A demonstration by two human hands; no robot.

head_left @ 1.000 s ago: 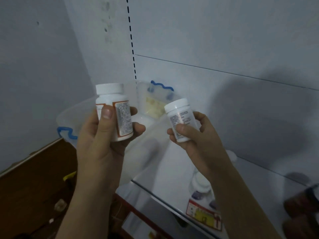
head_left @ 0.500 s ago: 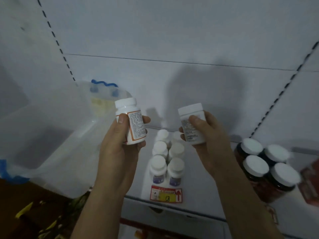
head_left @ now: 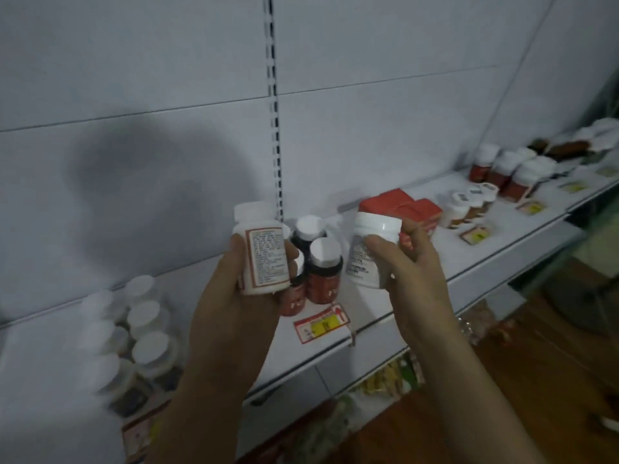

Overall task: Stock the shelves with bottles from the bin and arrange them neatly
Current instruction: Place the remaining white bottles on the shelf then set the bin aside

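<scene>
My left hand point(head_left: 231, 309) grips a white bottle with an orange-bordered label point(head_left: 263, 251), held upright in front of the shelf. My right hand point(head_left: 412, 272) grips a second white bottle with a white cap point(head_left: 370, 249), tilted slightly left. Both are raised above the white shelf point(head_left: 435, 262). Just behind them stand dark bottles with white caps and red labels point(head_left: 323, 271). The bin is out of view.
Blurred white-capped bottles point(head_left: 140, 333) stand in rows at the shelf's left. Red boxes point(head_left: 402, 205) and more bottle groups point(head_left: 469, 204) point(head_left: 512, 172) line the shelf to the right. A red and yellow price tag point(head_left: 321, 324) lies at the front edge. A lower shelf and wooden floor sit below.
My view has swung right along the shelf; the clear bin has left the frame and the dark red-labelled bottles are now behind my hands. Both hands still hold their bottles.
</scene>
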